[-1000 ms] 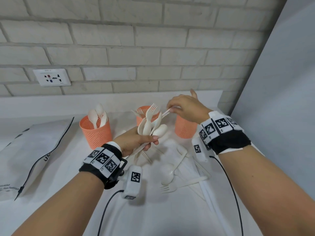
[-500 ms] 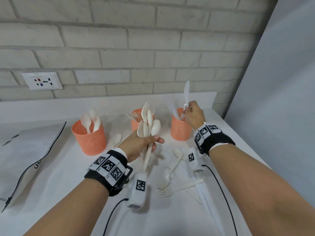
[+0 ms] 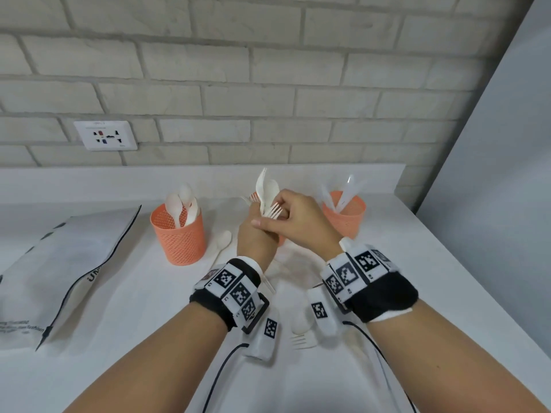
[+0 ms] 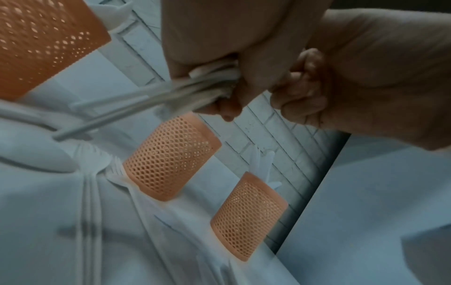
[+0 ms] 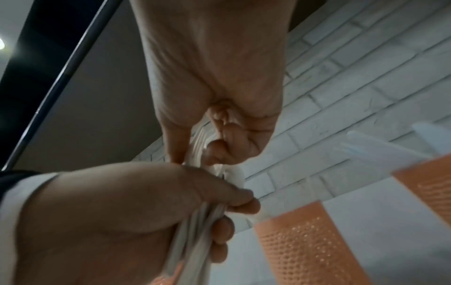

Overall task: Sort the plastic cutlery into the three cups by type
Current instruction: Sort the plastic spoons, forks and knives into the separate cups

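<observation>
cutlery bundle (image 3: pixel 266 194) stood clenched in the left hand (image 3: pixel 256 236) above the table (image 3: pixel 134 293); the right hand (image 3: pixel 293 217) pinched a fork (image 3: pixel 272 210) from it. pulling could drag neighbouring spoons loose, or the fork could land beside the middle cup (image 4: pixel 171 156).

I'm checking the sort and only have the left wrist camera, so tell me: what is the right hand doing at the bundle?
Observer: The right hand pinches a fork by its head, in the bundle that the left hand grips.
Operator: What else is in it?
Observer: Spoon bowls stick up above the fork.
Operator: What's in the cup nearest my camera?
Observer: The left cup holds spoons.
</observation>
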`<state>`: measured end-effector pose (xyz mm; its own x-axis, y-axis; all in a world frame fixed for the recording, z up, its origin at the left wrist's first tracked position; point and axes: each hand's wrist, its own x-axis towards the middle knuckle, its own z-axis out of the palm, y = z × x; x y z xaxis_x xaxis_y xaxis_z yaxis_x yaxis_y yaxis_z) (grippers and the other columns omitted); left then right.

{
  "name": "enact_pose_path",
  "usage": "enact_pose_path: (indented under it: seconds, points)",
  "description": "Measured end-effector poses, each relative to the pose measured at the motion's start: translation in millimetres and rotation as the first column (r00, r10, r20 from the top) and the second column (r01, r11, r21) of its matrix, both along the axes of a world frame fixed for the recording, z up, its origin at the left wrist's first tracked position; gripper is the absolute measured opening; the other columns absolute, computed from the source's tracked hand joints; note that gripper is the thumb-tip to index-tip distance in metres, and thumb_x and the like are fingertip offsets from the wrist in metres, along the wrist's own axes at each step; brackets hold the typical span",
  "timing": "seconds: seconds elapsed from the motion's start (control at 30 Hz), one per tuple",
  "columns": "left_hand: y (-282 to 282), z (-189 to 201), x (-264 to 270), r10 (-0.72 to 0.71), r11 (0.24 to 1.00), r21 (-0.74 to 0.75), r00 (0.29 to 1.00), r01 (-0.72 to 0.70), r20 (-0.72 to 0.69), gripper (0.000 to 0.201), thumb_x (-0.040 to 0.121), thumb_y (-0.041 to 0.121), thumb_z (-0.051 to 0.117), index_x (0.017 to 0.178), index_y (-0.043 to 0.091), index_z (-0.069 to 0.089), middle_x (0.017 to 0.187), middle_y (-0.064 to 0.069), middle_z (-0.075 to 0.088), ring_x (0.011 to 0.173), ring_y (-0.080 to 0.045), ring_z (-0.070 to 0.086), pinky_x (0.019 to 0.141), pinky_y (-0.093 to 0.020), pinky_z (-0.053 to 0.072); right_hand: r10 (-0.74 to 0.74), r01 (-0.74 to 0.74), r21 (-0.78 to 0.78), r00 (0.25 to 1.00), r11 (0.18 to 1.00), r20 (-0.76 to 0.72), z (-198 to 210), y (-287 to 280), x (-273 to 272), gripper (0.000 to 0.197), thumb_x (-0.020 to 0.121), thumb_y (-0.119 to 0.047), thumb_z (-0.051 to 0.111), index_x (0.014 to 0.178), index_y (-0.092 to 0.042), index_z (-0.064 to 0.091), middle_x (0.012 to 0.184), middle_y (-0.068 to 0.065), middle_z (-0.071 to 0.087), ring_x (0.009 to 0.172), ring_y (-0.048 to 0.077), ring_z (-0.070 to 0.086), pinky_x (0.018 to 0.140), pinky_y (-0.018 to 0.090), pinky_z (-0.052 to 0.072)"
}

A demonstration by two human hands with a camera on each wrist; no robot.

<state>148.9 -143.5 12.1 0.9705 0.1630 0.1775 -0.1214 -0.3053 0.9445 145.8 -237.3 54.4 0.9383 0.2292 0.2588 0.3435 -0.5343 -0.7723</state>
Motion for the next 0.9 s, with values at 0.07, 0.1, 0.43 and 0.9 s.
enact_pose_path:
  seconds: [0.07, 0.1, 0.43, 0.9]
  points:
    - [4.0, -2.7, -2.2, 0.041, 0.999, -0.006, 0.999, -0.041, 0.035, 0.024, 0.087, 0.002, 0.048, 0.107, 0.014, 0.051, 0.074, 0.006, 0.056, 0.068, -0.013, 0.056, 0.056, -0.021, 0.042, -0.020, 0.020, -0.001, 1.000, 1.000, 0.021, -4.9, 8.2, 1.4, 0.028, 0.075, -0.023, 0.075, 0.085, -0.001, 0.061, 0.069, 0.007, 0.058, 0.059, 0.014, 0.049, 0.057, 0.031, 0.043]
    - [6.9, -4.5, -3.8, 0.057, 0.998, 0.011, 0.998, -0.057, 0.040, 0.024, 0.086, 0.002, 0.049, 0.107, 0.012, 0.051, 0.075, 0.005, 0.057, 0.071, -0.017, 0.058, 0.060, -0.025, 0.044, -0.040, 0.040, 0.050, 0.999, 0.998, 0.006, -4.0, 10.3, 1.7, 0.023, 0.075, -0.017, 0.075, 0.086, -0.001, 0.063, 0.073, 0.011, 0.062, 0.061, 0.016, 0.052, 0.062, 0.036, 0.047]
    - [27.8, -7.1, -11.5, 0.102, 0.979, 0.169, 0.993, -0.111, 0.066, 0.022, 0.088, 0.004, 0.053, 0.109, 0.007, 0.048, 0.085, -0.005, 0.060, 0.076, -0.023, 0.059, 0.065, -0.030, 0.045, -0.029, 0.079, 0.355, 0.989, 0.932, -0.143, 6.6, 30.2, -5.3, 0.016, 0.079, -0.013, 0.072, 0.088, -0.002, 0.065, 0.084, 0.013, 0.068, 0.079, 0.023, 0.066, 0.080, 0.041, 0.054]
    - [48.5, -14.9, -15.6, 0.105, 0.942, 0.306, 0.988, -0.135, 0.115, 0.014, 0.092, 0.009, 0.050, 0.105, 0.005, 0.049, 0.077, 0.004, 0.049, 0.070, -0.018, 0.048, 0.058, -0.025, 0.032, -0.170, 0.161, 0.301, 0.985, 0.940, 0.003, 8.7, 63.1, 5.0, 0.021, 0.079, -0.026, 0.072, 0.070, -0.010, 0.062, 0.055, -0.006, 0.052, 0.049, 0.002, 0.048, 0.050, 0.011, 0.039]
